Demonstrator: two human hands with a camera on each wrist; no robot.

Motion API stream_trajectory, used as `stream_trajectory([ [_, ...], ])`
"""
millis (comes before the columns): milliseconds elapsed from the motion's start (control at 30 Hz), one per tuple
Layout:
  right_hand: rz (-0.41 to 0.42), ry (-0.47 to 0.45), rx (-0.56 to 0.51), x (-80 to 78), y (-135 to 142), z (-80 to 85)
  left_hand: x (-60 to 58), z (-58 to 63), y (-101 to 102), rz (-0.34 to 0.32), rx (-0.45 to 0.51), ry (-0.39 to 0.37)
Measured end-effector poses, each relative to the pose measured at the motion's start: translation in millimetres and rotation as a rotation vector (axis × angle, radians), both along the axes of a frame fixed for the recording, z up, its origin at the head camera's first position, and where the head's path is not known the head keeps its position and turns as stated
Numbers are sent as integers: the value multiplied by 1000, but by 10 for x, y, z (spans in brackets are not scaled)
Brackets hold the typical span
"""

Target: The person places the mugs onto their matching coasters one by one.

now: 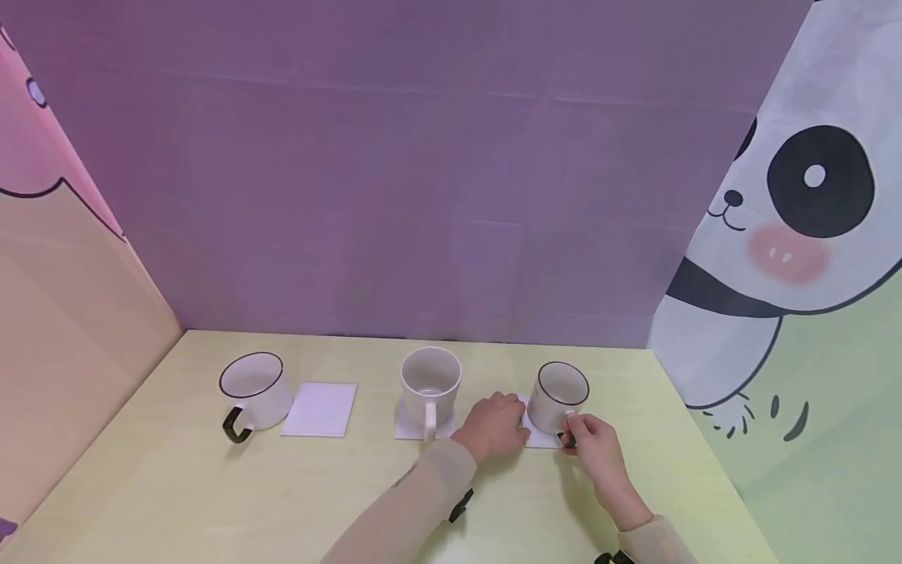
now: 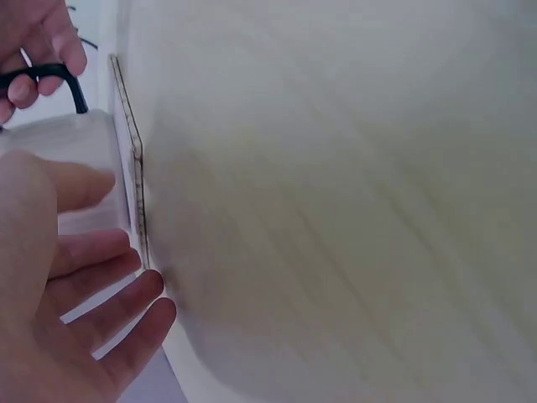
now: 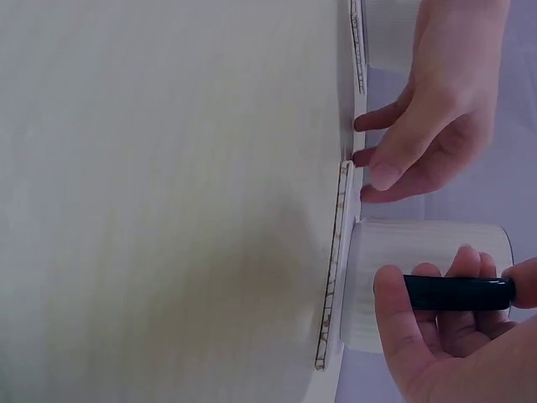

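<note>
Standing upright on a pale coaster (image 1: 541, 441) toward the right of the counter (image 1: 317, 501), the white mug (image 1: 553, 410) has its dark handle (image 3: 461, 293) in the grip of the right hand (image 1: 604, 460), fingers curled round it. Only the head view looks into the mug, past its thin dark rim; the right wrist view brings out fine ridges along its side and the coaster's brownish, layered edge. The left hand (image 1: 493, 427) reaches to the coaster's left edge, its grip wide; whether the fingertips touch it, I cannot tell. Left of that, a tall mug (image 1: 419, 399) stands on a second coaster (image 1: 405, 430), and farther left a third coaster (image 1: 319, 410) lies beside a wide, dark-rimmed mug (image 1: 264, 403)
</note>
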State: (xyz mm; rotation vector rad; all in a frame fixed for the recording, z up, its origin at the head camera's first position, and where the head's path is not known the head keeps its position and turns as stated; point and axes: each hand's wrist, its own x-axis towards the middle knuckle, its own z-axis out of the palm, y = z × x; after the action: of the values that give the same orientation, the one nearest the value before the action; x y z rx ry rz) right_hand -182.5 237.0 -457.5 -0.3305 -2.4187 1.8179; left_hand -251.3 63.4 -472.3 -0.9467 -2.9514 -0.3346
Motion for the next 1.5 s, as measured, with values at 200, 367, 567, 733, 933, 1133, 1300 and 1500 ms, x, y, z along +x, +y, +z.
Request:
stream_trajectory([
  [200,10,19,11,-12,22,39,77,99,-10,-2,39,41],
  [367,24,10,7,-23,42,48,152,196,-6,-6,96,-15],
  [567,21,0,8,-14,46,42,280,293,12,-63,30,37],
  [733,34,0,14,-6,54,42,390,393,-12,-87,-39,83],
  [933,39,3,22,-3,59,46,499,503,-79,-102,-74,117],
  [1133,53,-4,32,0,48,56,559,631,-194,-97,-47,126],
  [1300,68,-14,43,-6,47,49,588,767,-290,-97,-39,164],
  [1500,73,-17,50,-9,42,38,648,907,-419,-94,-34,210],
])
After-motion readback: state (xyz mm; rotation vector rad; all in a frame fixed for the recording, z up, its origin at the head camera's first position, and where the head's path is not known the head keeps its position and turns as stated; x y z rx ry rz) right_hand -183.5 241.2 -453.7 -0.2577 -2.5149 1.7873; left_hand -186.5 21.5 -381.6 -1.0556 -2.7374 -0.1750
